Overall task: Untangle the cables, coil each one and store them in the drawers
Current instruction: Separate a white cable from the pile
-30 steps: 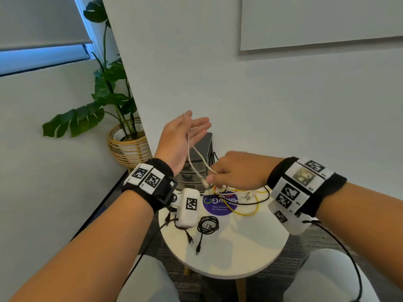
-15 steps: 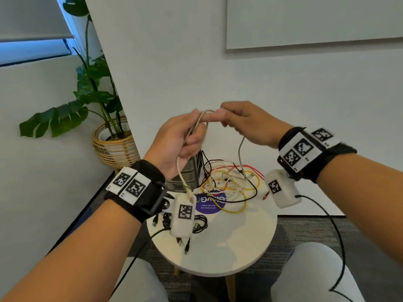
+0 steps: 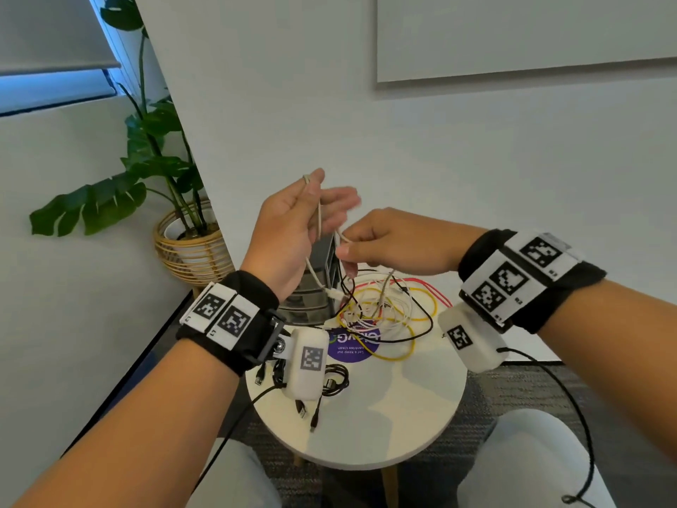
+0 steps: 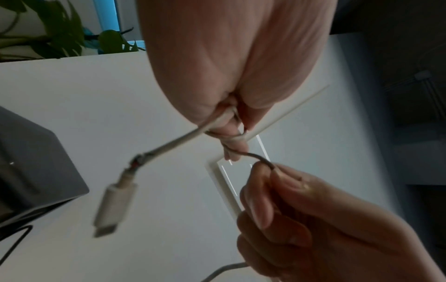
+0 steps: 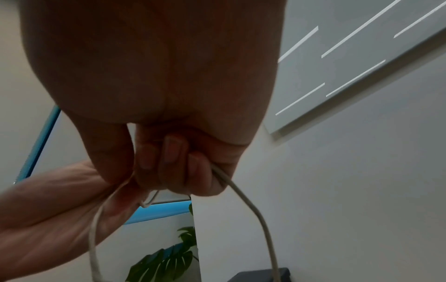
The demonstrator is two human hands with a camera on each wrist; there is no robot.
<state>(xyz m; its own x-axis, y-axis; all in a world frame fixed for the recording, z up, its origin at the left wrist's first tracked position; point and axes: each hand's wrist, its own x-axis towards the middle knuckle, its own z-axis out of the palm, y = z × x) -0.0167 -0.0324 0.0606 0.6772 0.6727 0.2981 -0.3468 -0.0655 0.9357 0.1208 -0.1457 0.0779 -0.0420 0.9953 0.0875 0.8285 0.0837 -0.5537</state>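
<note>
My left hand (image 3: 293, 229) is raised above the table, palm towards me. A white cable (image 3: 319, 218) runs over the crook of its thumb and down the palm; the thumb pins it there. The cable's plug (image 4: 113, 202) dangles below the left hand (image 4: 229, 76). Just to the right, my right hand (image 3: 384, 243) pinches the same cable (image 5: 253, 206) between thumb and curled fingers (image 5: 169, 152). From there it drops into a tangle of yellow, red, white and black cables (image 3: 388, 309). The grey drawer unit (image 3: 322, 276) stands behind my hands, mostly hidden.
A small round white table (image 3: 384, 427) carries the tangle, a purple sticker and a coiled black cable (image 3: 335, 383) near its left edge. A potted plant in a wicker basket (image 3: 183, 232) stands on the floor at left. A white wall lies close behind; my knees flank the table.
My right hand has dropped from above the left hand's fingers to below them, still pinching the white cable. The left hand's fingers have spread out from their grip.
</note>
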